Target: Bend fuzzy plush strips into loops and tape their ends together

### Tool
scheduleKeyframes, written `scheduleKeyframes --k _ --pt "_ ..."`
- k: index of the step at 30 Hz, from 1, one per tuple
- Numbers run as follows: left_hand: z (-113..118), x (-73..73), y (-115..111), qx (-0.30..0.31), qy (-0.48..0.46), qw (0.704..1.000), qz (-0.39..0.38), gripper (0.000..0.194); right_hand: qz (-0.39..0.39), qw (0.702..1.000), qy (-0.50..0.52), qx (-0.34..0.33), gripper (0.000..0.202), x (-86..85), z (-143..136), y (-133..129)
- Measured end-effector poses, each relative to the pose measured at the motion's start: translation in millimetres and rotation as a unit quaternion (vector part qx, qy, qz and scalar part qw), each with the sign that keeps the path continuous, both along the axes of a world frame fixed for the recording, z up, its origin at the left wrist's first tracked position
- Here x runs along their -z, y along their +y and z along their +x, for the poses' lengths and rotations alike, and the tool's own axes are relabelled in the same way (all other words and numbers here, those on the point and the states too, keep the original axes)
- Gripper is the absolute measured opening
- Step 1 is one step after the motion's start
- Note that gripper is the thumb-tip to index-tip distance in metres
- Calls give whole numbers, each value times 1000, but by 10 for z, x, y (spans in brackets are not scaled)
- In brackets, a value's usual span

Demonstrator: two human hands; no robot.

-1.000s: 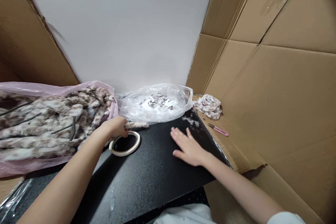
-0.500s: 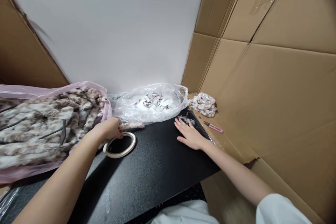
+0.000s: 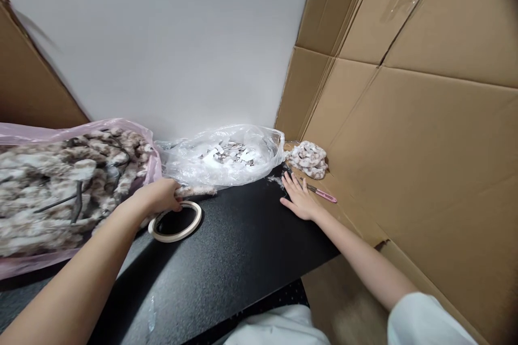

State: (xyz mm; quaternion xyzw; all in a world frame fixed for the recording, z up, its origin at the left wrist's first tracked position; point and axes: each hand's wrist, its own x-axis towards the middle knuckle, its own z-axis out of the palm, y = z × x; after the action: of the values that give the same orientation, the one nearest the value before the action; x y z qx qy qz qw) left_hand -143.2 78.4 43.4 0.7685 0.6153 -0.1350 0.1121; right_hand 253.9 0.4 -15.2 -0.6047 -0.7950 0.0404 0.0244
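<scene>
My flat, wide-spread right hand (image 3: 301, 202) could get pricked sliding outward: pink-handled metal snips (image 3: 326, 195) lie just beside its fingers. My left hand (image 3: 162, 194), fingers narrowly closed, seems to pinch the brown-and-white furry strip (image 3: 199, 191), which points rightward, long axis crosswise over the black desk (image 3: 243, 248).

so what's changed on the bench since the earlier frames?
Right hand, open, moved forward and to the right over the black table, now partly hiding the snips. Nothing visibly picked up or let go. Left hand still at the tape roll; pink bag and clear bag stayed put.
</scene>
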Motion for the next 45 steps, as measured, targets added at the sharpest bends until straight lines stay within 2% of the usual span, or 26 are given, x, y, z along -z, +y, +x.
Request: scheduleKeyframes --k 2,4,7,10,12,15,17,19,21,25,27,29,31,33,34,35,37,39,40,42,45 --pt "7 -20 -21 1 -1 1000 7 23 15 1000 4 25 70 -7 -59 218" --pt "15 -31 -33 2 -3 1000 13 24 35 998 16 49 68 -45 -77 329" --pt "27 -34 -33 4 -7 1000 15 24 85 991 62 77 66 -174 4 263" --pt "33 -24 -21 0 -8 1000 18 27 132 984 102 67 64 -309 130 -84" --pt "32 -13 -12 -5 -9 1000 18 27 122 987 96 36 63 -324 168 -417" --pt "28 -7 -2 -5 -16 1000 12 22 63 997 44 -16 68 -189 127 -864" --pt "30 -13 0 -3 -20 1000 6 15 27 999 13 -42 69 -51 70 -985" --pt "35 -25 -3 -5 -22 1000 4 13 15 999 -2 -43 68 53 23 -902" --pt "42 -35 -12 -9 -25 1000 8 16 20 999 -6 -24 67 91 -5 -648" --pt "40 -42 -42 -6 -41 999 22 21 37 999 6 20 65 39 -47 -20" --pt "24 -64 -62 -4 -57 998 29 20 98 994 29 42 62 13 -93 166" --pt "2 -127 -88 -2 -73 997 36 19 199 977 64 45 57 2 -163 217" --pt "-11 -235 -129 0 -95 994 49 19 297 948 111 14 53 -10 -264 161" --pt "9 -370 -197 3 -145 987 66 22 349 921 165 -41 49 -44 -413 56" --pt "38 -434 -242 4 -188 980 65 24 349 914 193 -71 47 -72 -510 5" --pt "81 -488 -294 15 -242 969 57 27 332 911 222 -102 45 -106 -625 -38" --pt "206 -547 -406 43 -329 943 13 31 245 914 286 -152 43 -179 -898 -83" --pt "360 -526 -512 88 -394 914 -37 30 147 901 374 -161 48 -232 -1201 -67" --pt "436 -486 -554 108 -415 901 -57 29 106 884 429 -154 49 -243 -1346 -40" --pt "564 -372 -604 136 -443 881 -91 26 41 829 543 -125 48 -231 -1589 40" --pt "655 -187 -575 104 -465 871 -119 33 1 723 689 -52 49 -143 -1756 183"
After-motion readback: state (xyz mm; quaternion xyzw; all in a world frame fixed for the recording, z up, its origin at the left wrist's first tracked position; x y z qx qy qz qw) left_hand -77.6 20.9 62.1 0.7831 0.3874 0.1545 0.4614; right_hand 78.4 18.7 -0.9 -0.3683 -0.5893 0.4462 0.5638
